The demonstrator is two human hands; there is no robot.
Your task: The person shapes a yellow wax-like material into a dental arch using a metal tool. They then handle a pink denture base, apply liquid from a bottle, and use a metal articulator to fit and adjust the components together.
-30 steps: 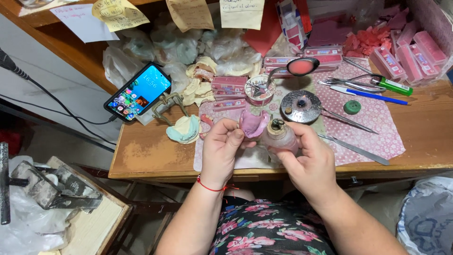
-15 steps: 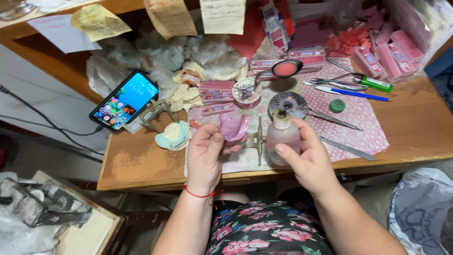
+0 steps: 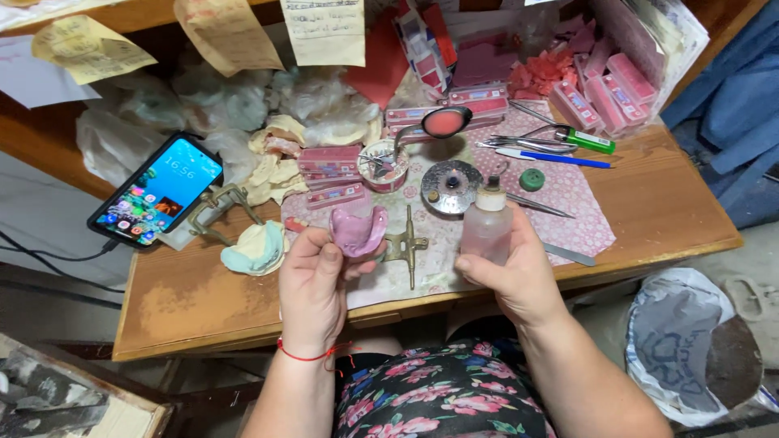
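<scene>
- The left hand point(image 3: 312, 288) is raised over the near edge of the wooden workbench point(image 3: 187, 300), fingers curled shut around a pink, horseshoe-shaped wax denture base point(image 3: 358, 229); the thumb lies along its near side and the piece juts out above the fingertips.
- The right hand point(image 3: 519, 276) is clamped on a small, clear plastic dropper bottle with a cream cap and dark tip point(image 3: 488, 223), held upright just to the right of the denture base, the two apart.
- Between the hands, flat on the patterned pink cloth point(image 3: 568, 203), lies a brass-coloured metal hinge frame point(image 3: 408, 243).
- Behind the bottle sits a round, shiny metal dish point(image 3: 451, 185), and to its right a small green round cap point(image 3: 531, 179).
- A smartphone with a lit screen point(image 3: 156, 191) leans at the left of the bench, a dark cable running from its lower end.
- Near the phone, a pale blue and cream plaster dental cast point(image 3: 255, 248) rests on the bare wood, just left of the left hand.
- At the back stand flat pink boxes point(image 3: 329, 166), a round pink-faced mirror on a stem point(image 3: 444, 122) and a small round tub point(image 3: 383, 165).
- A blue pen point(image 3: 552, 157) and a green lighter point(image 3: 591, 141) lie on the right side of the cloth, beside metal instruments point(image 3: 527, 139).
- A thin red thread bracelet point(image 3: 304, 354) circles the left wrist.
- Yellowed paper notes point(image 3: 324, 31) hang above the bench.
</scene>
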